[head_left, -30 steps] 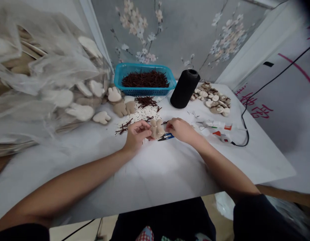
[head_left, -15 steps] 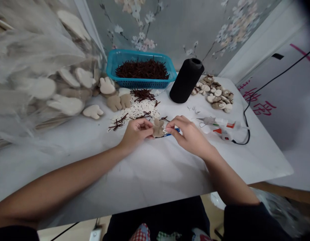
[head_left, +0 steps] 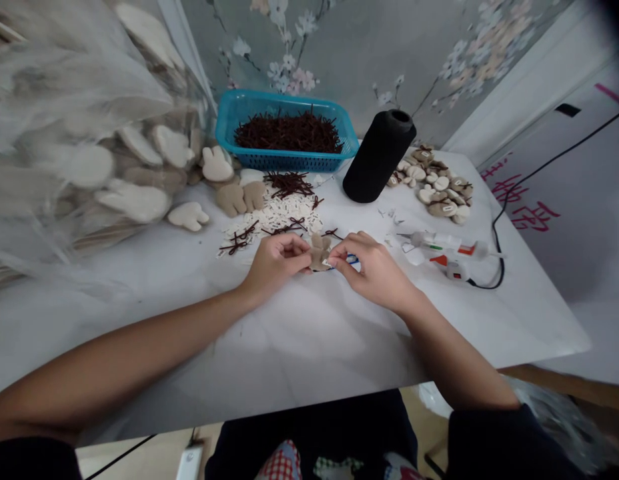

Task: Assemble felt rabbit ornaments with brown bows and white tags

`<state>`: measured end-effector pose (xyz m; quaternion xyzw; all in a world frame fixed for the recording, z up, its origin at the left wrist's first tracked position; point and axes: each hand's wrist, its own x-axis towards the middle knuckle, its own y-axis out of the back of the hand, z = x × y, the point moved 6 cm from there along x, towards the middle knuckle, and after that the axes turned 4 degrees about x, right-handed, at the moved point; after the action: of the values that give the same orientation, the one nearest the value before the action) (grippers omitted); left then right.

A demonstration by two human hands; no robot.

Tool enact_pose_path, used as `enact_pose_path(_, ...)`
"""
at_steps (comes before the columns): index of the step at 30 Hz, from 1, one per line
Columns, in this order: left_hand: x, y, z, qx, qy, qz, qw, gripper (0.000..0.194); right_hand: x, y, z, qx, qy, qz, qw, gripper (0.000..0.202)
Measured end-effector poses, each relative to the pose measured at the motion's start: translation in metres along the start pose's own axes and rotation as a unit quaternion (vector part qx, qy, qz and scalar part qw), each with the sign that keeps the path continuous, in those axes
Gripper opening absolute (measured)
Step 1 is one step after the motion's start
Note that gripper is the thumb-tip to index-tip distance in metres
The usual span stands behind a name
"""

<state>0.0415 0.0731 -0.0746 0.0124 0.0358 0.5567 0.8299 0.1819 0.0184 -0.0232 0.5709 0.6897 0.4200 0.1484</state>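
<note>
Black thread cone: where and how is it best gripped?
Probably around the middle of the black thread cone, from the near side: its tall, rounded body suits a wrapping grip, while the blue basket crowds its left and the pile of plush pieces its right.

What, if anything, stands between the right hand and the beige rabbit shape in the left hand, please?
Only the small white tag that the right hand pinches at the rabbit shape; the blue tool lies below, not between them.
</note>
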Motion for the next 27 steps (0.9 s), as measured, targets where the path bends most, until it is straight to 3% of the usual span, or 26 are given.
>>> enact_pose_path(4,-0.001,0.000,-0.001,0.000,0.003,0.000,1.000,0.005,0.000,-0.001,0.001,-0.009,0.002,0.019,1.000,0.010)
enact_pose_path(7,-0.001,0.001,-0.001,0.000,0.008,0.001,1.000,0.005,-0.001,0.006,0.001,0.011,0.003,0.074,0.997,0.009)
enact_pose_path(9,-0.001,0.001,0.000,0.006,0.005,0.001,1.000,0.005,-0.003,0.012,0.005,0.044,-0.022,0.123,0.991,0.004)
enact_pose_path(11,-0.001,0.001,0.000,0.013,-0.002,0.000,1.000,0.004,-0.004,0.014,0.014,0.101,-0.074,0.154,0.980,0.020)
enact_pose_path(13,-0.001,0.002,0.001,0.012,-0.011,-0.001,1.000,0.004,-0.005,0.008,0.024,0.191,-0.127,0.143,0.963,0.038)
enact_pose_path(16,-0.002,0.002,0.003,-0.002,-0.020,0.003,1.000,0.008,-0.006,-0.011,0.034,0.324,-0.186,0.072,0.925,0.067)
enact_pose_path(20,-0.003,0.003,0.007,-0.006,-0.027,0.006,1.000,0.011,-0.009,-0.027,0.039,0.397,-0.242,0.018,0.885,0.101)
enact_pose_path(27,-0.005,0.002,0.011,-0.002,-0.024,0.003,1.000,0.013,-0.007,-0.030,0.037,0.445,-0.254,0.022,0.858,0.117)
